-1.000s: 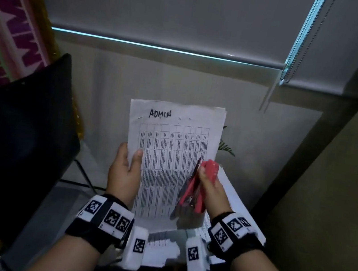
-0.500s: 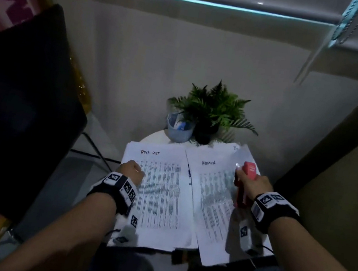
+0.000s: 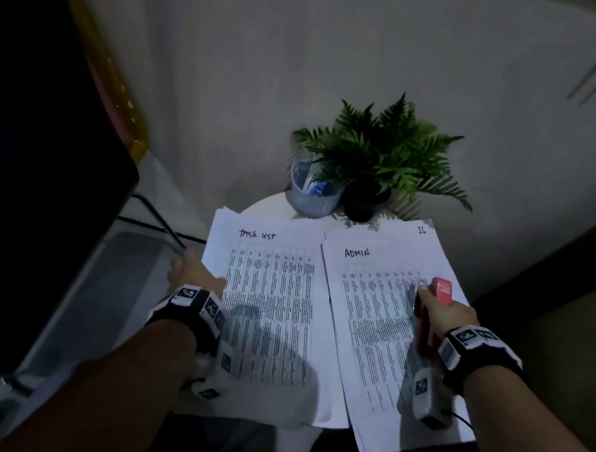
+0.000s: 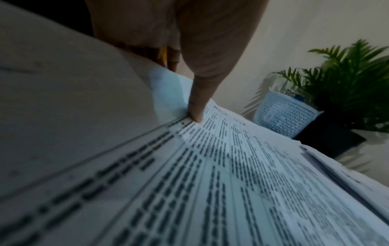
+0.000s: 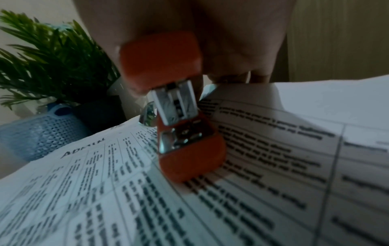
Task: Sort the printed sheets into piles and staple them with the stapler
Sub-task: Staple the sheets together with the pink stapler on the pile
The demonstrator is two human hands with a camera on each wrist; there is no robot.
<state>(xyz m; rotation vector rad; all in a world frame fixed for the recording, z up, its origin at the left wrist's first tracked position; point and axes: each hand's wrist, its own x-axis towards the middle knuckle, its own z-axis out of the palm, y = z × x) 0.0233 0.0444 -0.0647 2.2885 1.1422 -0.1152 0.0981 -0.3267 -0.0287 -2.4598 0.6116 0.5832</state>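
Note:
Two piles of printed sheets lie side by side on a small round white table (image 3: 272, 204). The left pile (image 3: 269, 299) is headed TASK LIST, the right pile (image 3: 372, 315) ADMIN. My left hand (image 3: 195, 272) is at the left edge of the TASK LIST pile. Its thumb (image 4: 197, 108) presses on the top sheet (image 4: 231, 183) and its fingers curl under the edge. My right hand (image 3: 446, 315) grips a red stapler (image 3: 440, 291) over the right side of the ADMIN pile. The stapler's nose (image 5: 179, 133) is just above the ADMIN sheet (image 5: 105, 183).
A potted fern (image 3: 386, 153) and a blue mesh cup (image 3: 313, 193) stand at the table's far edge, against the wall. A black chair back (image 3: 28, 144) fills the left side. The floor lies left of the table. My lap is below the sheets.
The ADMIN sheet that my left hand held up now lies on the right pile. My left hand has moved to the TASK LIST pile's edge. The stapler came down over the ADMIN pile.

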